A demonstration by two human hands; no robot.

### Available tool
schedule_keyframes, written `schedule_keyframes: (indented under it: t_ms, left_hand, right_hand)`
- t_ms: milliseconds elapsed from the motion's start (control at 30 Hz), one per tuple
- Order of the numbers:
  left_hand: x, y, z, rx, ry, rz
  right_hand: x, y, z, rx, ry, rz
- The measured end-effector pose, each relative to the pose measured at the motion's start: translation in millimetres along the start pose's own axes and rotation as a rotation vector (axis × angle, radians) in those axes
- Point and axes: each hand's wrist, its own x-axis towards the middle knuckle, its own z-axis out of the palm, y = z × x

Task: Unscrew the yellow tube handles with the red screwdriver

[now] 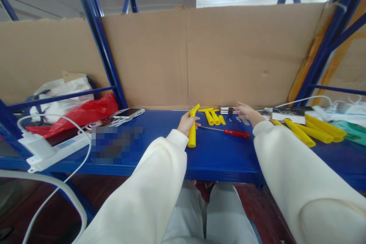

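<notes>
My left hand is closed around a yellow T-shaped plastic handle, its wide head pointing up and away from me. My right hand reaches out with fingers extended beside a small stack of black-and-white packs; whether a fingertip touches them I cannot tell. Under that hand lies a thin flat metal piece. Between my hands, more yellow T-shaped handles rest on the blue bench. A screwdriver with a red handle lies in front of them, its shaft pointing toward my left hand.
Several yellow handles lie at the right beside a black-and-white box. On the left are a phone with white cables, a power strip and a red bag. A cardboard panel closes off the back of the blue bench.
</notes>
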Motion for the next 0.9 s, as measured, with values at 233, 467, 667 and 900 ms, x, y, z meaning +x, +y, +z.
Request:
schedule_keyframes:
  t_ms: [233,467,667,900]
  left_hand:
    - [-1.6,3.2,0.6,0.01,-0.012,-0.012]
    - [-3.4,6.3,-0.1,0.036,0.001,-0.031]
    - [-7.1,12.7,-5.1,0.136,0.033,-0.093]
    - [4.3,8.5,-12.3,0.244,0.066,-0.154]
  right_hand:
    - [-10.9,4.2,-1.7,-0.07,0.018,-0.07]
    - [-43.8,3.6,-9.0,-0.499,-0.243,-0.42]
    - [-70.8,4.6,-20.4,-0.908,-0.699,-0.412]
    - [-72.0,12.8,-13.3,-0.995,-0.607,-0.496]
